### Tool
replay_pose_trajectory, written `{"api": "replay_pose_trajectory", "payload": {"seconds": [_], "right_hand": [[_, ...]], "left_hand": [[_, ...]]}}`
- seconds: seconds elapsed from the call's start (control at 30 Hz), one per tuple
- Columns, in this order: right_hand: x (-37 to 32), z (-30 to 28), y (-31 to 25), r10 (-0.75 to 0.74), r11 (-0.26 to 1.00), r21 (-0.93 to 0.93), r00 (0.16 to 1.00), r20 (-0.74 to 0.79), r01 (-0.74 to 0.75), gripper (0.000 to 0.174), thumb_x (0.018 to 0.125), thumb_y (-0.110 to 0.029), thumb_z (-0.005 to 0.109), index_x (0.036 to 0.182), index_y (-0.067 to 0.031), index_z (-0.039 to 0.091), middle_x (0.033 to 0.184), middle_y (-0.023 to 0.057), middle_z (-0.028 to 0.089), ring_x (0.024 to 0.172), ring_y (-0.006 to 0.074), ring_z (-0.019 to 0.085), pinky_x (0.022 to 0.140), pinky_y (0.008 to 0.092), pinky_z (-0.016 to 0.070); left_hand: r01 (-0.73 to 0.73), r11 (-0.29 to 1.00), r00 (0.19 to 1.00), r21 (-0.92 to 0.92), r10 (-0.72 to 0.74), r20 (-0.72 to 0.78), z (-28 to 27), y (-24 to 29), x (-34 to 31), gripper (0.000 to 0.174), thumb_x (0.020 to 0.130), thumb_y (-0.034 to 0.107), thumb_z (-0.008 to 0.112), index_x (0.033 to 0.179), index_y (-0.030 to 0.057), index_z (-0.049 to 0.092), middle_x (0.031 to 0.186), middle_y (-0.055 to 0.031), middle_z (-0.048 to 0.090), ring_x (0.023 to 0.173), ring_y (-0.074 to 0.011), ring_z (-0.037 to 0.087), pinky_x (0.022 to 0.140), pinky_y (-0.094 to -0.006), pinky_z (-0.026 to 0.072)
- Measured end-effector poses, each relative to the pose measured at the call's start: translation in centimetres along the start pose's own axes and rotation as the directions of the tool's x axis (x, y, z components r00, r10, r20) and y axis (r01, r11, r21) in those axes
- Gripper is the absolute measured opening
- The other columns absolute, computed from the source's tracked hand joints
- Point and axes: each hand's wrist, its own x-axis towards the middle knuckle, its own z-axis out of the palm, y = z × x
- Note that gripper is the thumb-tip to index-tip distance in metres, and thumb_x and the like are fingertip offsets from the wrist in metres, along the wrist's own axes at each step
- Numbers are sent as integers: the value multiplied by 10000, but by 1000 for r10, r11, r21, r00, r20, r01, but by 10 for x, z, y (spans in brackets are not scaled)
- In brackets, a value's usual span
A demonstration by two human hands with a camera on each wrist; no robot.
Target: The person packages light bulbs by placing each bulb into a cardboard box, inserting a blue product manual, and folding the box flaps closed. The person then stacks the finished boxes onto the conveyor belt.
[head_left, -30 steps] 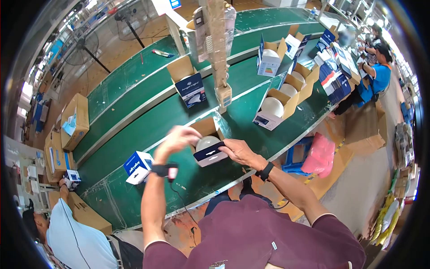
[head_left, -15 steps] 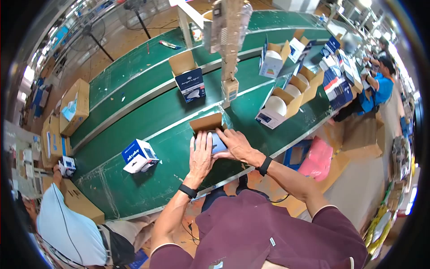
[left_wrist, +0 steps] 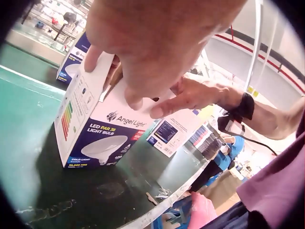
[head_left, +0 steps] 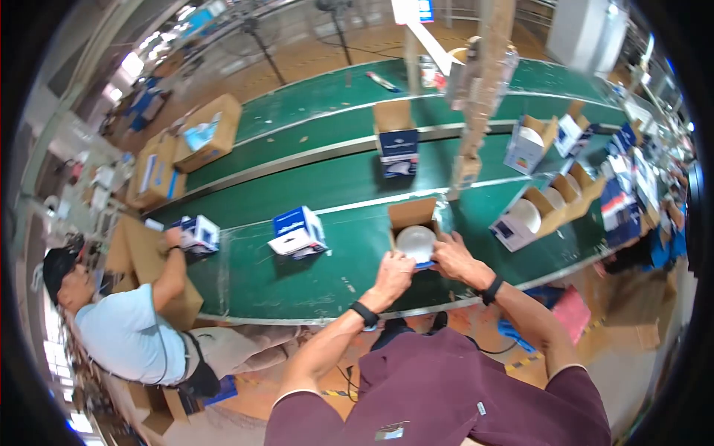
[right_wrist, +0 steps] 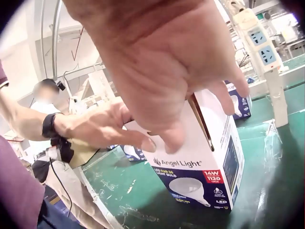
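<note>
An open-topped light bulb box (head_left: 411, 215) stands on the green bench in front of the person, its brown inner flap raised at the back. A round white bulb face (head_left: 416, 244) shows inside. The left hand (head_left: 394, 276) grips the near left top edge, thumb on the printed front and fingers over the rim. The right hand (head_left: 455, 259) holds the near right edge in the same way. In the left wrist view, both thumbs lie on the front panel (left_wrist: 109, 138) near the top. The right wrist view shows the same printed front (right_wrist: 186, 183) upright.
A closed box (head_left: 297, 232) lies to the left, and an open box (head_left: 398, 149) stands behind. Several boxes with bulbs (head_left: 524, 215) are at the right. A post (head_left: 476, 126) rises behind the work. A seated person (head_left: 126, 327) is at the left.
The left hand came down to the box, and both hands then moved from over its top to its near edge. The bulb shows again. The head view has swung left.
</note>
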Motion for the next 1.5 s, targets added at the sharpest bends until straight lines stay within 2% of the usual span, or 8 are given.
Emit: {"api": "replay_pose_trajectory", "payload": {"seconds": [0.33, 0.43, 0.53, 0.73, 0.97, 1.07, 1.2, 1.5], "right_hand": [[-21, 11, 15, -243, 968, -20, 921, -305, 248, 137, 976, -242, 703, 935, -112, 695, 977, 103, 738, 1328, 431, 551, 1175, 609, 342], [-34, 18, 38, -9, 724, 563, 821, -571, 400, 243, 977, -207, 738, 1183, -79, 758, 1175, 94, 774, 1360, 373, 572, 1131, 492, 442], [-37, -13, 38, 556, 421, 891, 728, -400, 168, 659, 1006, -292, 717, 1570, -51, 477, 1498, 188, 607, 1405, 313, 549, 1130, 445, 451], [18, 48, 38, 196, -43, 996, 976, 90, -83, 856, 984, -367, 741, 1641, -16, 320, 1492, 171, 571, 1340, 260, 547, 1129, 393, 436], [13, 61, 53, 333, 245, 965, 943, 9, -95, 662, 1077, -317, 612, 1623, -14, 390, 1541, 132, 559, 1405, 209, 514, 1177, 360, 404], [34, -13, 84, 317, -87, 988, 944, -96, 130, 569, 1101, -311, 569, 1571, -5, 475, 1528, 122, 586, 1401, 217, 535, 1187, 354, 405], [84, -73, 101, -438, 434, 878, 899, 11, 201, 544, 1068, -389, 624, 1470, -22, 612, 1432, 141, 665, 1329, 225, 602, 1158, 355, 435], [45, -27, 45, -456, 772, 419, 875, -159, 478, 566, 999, -496, 657, 1484, -207, 618, 1582, 201, 492, 1425, 462, 453, 1190, 572, 342]], "left_hand": [[-80, 991, 980, -109, 58, -188, -11, 8, -8, 232, 926, 228, 724, 829, 41, 625, 919, -152, 715, 1063, -377, 685, 848, -529, 514], [-72, 994, 962, -80, 49, -268, -18, 15, -14, 189, 902, 190, 752, 835, 38, 662, 1146, -195, 685, 1254, -414, 612, 983, -512, 513], [-16, 993, 936, -120, -27, -350, -20, 27, -18, 144, 844, 112, 817, 945, 44, 741, 1481, -244, 532, 1400, -461, 494, 1132, -496, 471], [-69, 901, 962, -428, -53, -267, -4, 18, -11, 310, 810, 68, 853, 1112, 81, 788, 1517, -225, 568, 1402, -412, 553, 1123, -452, 500], [-163, 931, 987, -325, 149, -66, -5, -7, 9, 496, 845, 150, 842, 1321, 109, 709, 1471, -122, 639, 1408, -396, 533, 1106, -484, 471], [-190, 950, 981, -249, 195, -4, 4, -14, 2, 582, 850, 145, 825, 1405, 131, 650, 1523, -80, 593, 1421, -394, 488, 1081, -508, 456], [-56, 930, 998, -364, 53, -18, -1, -11, 7, 725, 859, 205, 837, 1519, 132, 547, 1532, -148, 568, 1391, -437, 508, 1137, -503, 422], [-96, 907, 994, -411, 64, -91, 21, -27, -4, 609, 850, 161, 819, 1422, 128, 613, 1405, -192, 600, 1337, -447, 534, 1100, -524, 481]]}}
